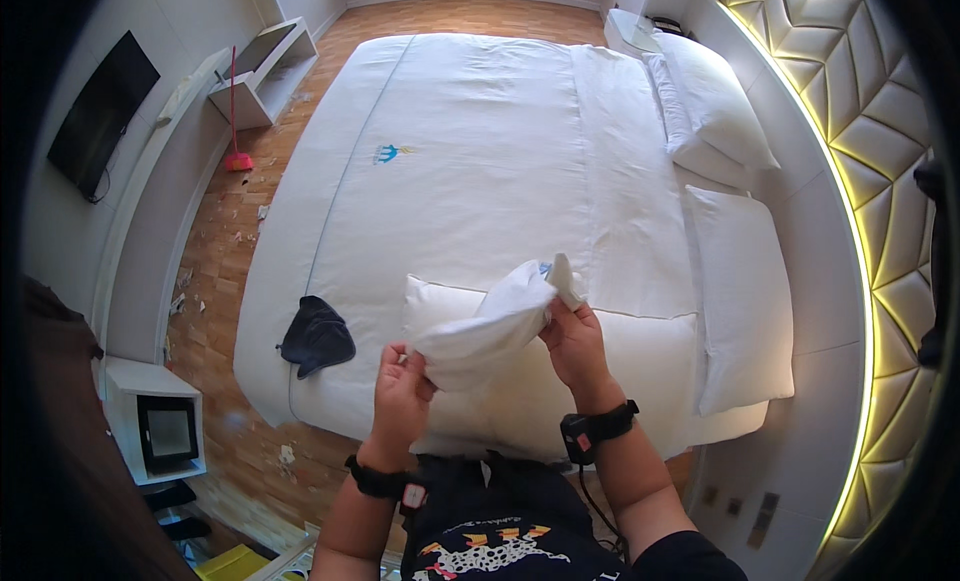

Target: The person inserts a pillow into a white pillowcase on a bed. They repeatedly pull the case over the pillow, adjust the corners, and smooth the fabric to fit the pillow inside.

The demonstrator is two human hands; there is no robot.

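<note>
Both hands hold a white fabric pillowcase (480,326) above the near edge of the white-sheeted bed (470,151). Left hand (402,391) has fingers clenched on the lower bunch; right hand (572,343) pinches the upper edge, likely spreading the opening. Can't tell what's inside. Dark folded cloth (317,335) lies left on the bed.

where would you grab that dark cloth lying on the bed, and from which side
Pinch the dark cloth at its raised, bunched upper part, reaching from the near bed edge. It lies crumpled and loose by that edge, probably lifting easily; both hands are busy with the white pillowcase.
</note>
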